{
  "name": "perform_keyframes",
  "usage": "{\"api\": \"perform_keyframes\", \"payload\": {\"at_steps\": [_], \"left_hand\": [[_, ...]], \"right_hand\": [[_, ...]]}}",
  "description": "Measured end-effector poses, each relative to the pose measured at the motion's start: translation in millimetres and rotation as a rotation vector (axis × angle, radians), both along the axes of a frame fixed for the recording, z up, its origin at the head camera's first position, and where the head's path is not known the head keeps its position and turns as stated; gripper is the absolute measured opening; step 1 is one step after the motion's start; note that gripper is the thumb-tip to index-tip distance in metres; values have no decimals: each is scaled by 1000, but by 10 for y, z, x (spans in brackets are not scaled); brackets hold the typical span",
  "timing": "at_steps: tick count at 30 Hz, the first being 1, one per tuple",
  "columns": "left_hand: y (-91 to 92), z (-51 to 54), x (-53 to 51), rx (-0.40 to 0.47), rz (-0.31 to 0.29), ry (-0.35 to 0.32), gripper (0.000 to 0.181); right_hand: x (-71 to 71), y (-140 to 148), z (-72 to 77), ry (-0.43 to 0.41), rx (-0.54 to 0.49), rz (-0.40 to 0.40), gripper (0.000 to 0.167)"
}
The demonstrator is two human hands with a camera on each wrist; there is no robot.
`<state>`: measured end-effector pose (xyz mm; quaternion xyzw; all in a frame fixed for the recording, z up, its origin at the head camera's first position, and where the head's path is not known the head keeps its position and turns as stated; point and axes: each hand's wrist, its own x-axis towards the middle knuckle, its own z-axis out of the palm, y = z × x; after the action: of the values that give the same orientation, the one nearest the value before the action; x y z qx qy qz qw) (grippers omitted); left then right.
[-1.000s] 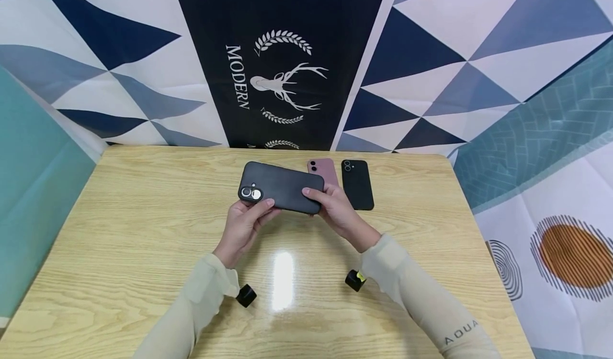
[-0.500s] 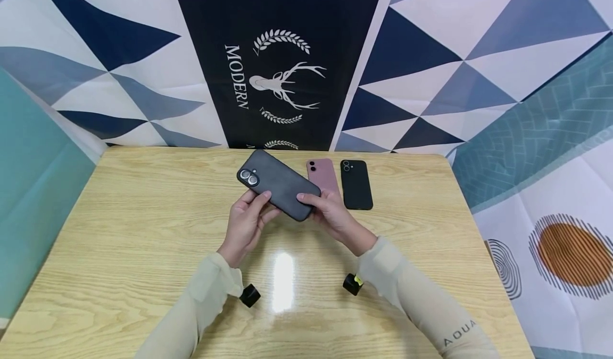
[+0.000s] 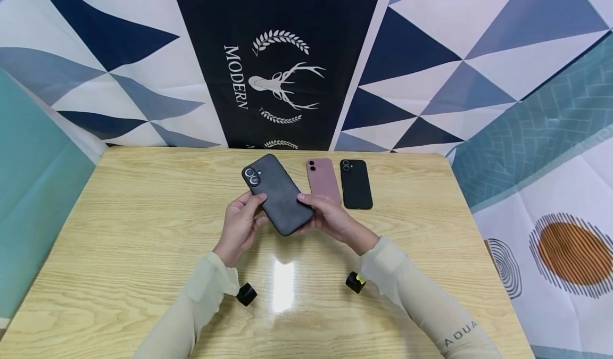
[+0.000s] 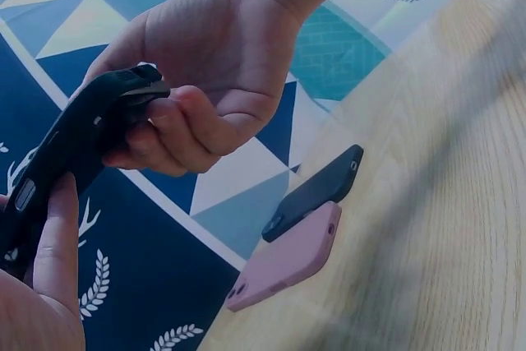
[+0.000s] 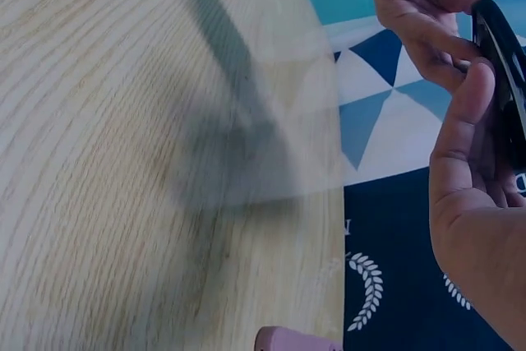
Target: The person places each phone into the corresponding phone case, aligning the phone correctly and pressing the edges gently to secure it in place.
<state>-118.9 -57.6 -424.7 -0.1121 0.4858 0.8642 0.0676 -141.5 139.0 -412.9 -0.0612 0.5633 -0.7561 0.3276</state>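
A phone in a dark grey-black case (image 3: 280, 194), its two-lens camera at the upper left, is held tilted above the table between both hands. My left hand (image 3: 241, 223) pinches its left edge, thumb on the back. My right hand (image 3: 335, 218) grips the lower right end, thumb also on the back. In the left wrist view, the right-hand fingers (image 4: 168, 133) curl at the phone's end, where a lighter strip shows along the dark edge; whether the case stands apart there I cannot tell. The right wrist view shows the phone (image 5: 497, 63) edge-on.
A pink phone or phone case (image 3: 323, 178) lies near the table's back edge, just beyond the right hand. Beside it on the right lies a black one (image 3: 356, 183). Patterned cloth (image 3: 282, 82) hangs behind the wooden table (image 3: 143, 231).
The held phone has turned clockwise, from nearly level to steeply slanted, its camera end up and its other end lower. Both hands have kept hold of it; the pink one is less covered.
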Motion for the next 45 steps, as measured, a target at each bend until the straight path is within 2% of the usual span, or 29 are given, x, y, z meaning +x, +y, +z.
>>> {"api": "perform_keyframes", "payload": {"at_steps": [5, 11, 18, 22, 28, 33, 40, 45], "left_hand": [[-4, -11, -12, -43, 6, -21, 13], [-12, -14, -23, -101, -6, -47, 12], [-14, -20, -30, -208, -103, -96, 14], [-5, -23, -25, -235, -161, -118, 20], [3, -24, -22, -225, -259, -93, 18], [-6, -10, -33, -243, -318, -91, 18], [-53, 44, -71, -191, -346, -98, 31], [-81, 101, -70, -126, -318, -93, 32]], "right_hand": [[-25, 15, 14, -14, 34, 12, 23], [-91, 10, 40, -7, 89, -27, 23], [-195, -9, 81, 23, 119, -54, 24], [-243, -32, 95, 24, 118, -64, 23], [-256, -51, 72, -15, 128, -88, 17], [-219, -36, 69, -21, 105, -129, 15], [-185, 5, 103, -22, 17, -204, 17], [-177, 26, 98, -38, -46, -263, 18]]}}
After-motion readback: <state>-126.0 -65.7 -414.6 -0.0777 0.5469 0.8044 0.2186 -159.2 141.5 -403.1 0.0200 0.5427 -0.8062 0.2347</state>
